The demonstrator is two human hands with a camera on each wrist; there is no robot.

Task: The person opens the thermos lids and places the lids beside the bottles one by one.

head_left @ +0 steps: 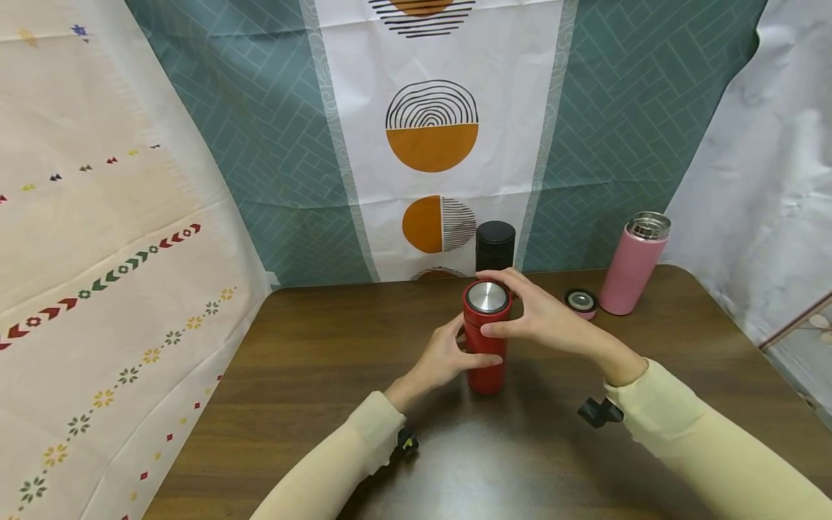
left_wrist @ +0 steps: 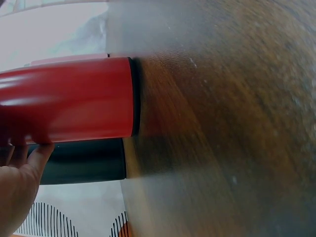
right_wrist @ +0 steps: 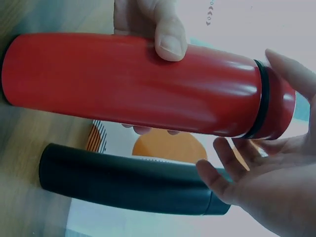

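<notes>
1. 3 flasks stand upright on the brown table [head_left: 312, 375]: 1 red flask [head_left: 486, 354] near the middle, 1 black flask [head_left: 495, 245] just behind it by the backdrop, and 1 pink flask [head_left: 632, 267] well apart toward the back right corner.
2. 1 loose cap [head_left: 581, 300] lies just beside the pink flask, whose steel mouth is uncovered.
3. The left hand [head_left: 445, 357] wraps the red flask's body, thumb in front and fingers curled round it.
4. The right hand [head_left: 539, 314] cups the red flask's lid [head_left: 487, 297], thumb and fingers curled about its rim; the lid sits on the flask.
5. Bare tabletop lies to the left of the red flask and in front of it; the back edge meets the hanging cloth, and the right edge runs close past the pink flask.
</notes>
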